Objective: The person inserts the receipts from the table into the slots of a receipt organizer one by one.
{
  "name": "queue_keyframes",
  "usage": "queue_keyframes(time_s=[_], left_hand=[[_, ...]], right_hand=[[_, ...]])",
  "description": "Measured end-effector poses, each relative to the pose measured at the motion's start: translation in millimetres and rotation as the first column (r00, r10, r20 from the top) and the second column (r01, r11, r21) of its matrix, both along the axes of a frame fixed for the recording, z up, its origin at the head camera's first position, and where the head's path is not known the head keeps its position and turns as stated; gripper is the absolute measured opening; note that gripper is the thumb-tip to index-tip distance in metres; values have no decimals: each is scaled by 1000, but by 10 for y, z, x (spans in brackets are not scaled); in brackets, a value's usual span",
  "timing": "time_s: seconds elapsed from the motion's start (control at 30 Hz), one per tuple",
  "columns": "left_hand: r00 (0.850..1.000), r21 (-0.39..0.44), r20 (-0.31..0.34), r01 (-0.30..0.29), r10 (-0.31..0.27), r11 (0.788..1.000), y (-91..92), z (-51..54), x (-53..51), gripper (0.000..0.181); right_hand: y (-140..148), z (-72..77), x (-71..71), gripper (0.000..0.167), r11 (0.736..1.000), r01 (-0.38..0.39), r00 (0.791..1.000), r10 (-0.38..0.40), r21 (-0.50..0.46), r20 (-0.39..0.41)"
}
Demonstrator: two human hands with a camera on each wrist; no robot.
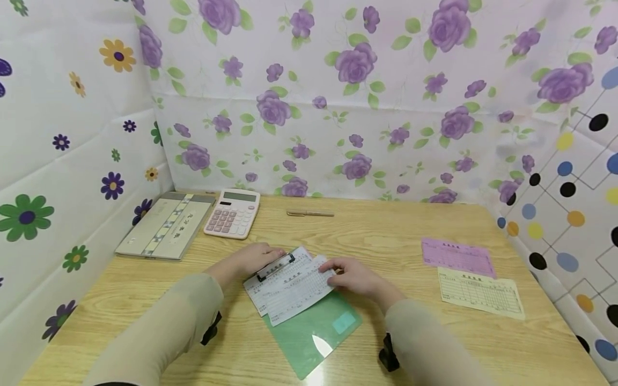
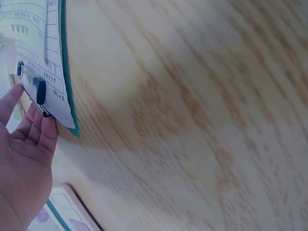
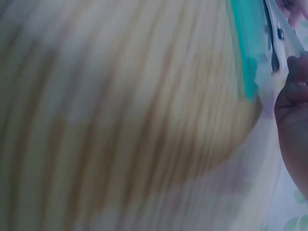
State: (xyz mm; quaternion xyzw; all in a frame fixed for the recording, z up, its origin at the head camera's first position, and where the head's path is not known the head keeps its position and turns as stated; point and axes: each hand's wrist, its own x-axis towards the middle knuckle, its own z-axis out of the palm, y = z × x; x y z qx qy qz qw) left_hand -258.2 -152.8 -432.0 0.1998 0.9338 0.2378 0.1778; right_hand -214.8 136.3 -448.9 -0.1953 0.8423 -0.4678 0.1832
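A green clipboard lies slanted on the table, with white printed slips under its metal clip. My left hand holds the clipboard's top end at the clip; in the left wrist view its thumb and fingers close about the clip's edge. Over the lower white slip lies another white slip, set off to the right and partly covering it. My right hand pinches this upper slip at its right edge. In the right wrist view the right hand is partly cut off by the frame's edge.
A pink calculator and a cream folder-like stack stand at the back left. Behind the clipboard lies a pen. A pink slip and a yellow slip overlap at the right. Patterned cloth walls enclose the table.
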Motion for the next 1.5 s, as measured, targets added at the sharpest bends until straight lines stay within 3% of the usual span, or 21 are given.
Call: queue_keyframes(time_s=[0.33, 0.63, 0.9, 1.27, 1.5], left_hand=[[998, 18, -5, 65, -64, 998, 24, -26, -12, 42], [998, 50, 18, 61, -62, 997, 26, -90, 23, 40], [976, -55, -108, 184, -189, 981, 43, -176, 43, 61], [956, -126, -192, 202, -223, 971, 57, -162, 107, 55], [939, -192, -242, 202, -245, 960, 82, -156, 97, 54]], right_hand=[[-268, -36, -8, 25, 998, -3, 999, 6, 64, -38], [-359, -89, -9, 24, 990, 3, 997, 7, 139, -71], [-336, -107, 20, 27, 984, 26, 993, -4, 176, -122], [-365, -132, -6, 36, 979, 20, 990, 9, 204, -142], [-345, -116, 9, 39, 974, 53, 976, -4, 218, -219]])
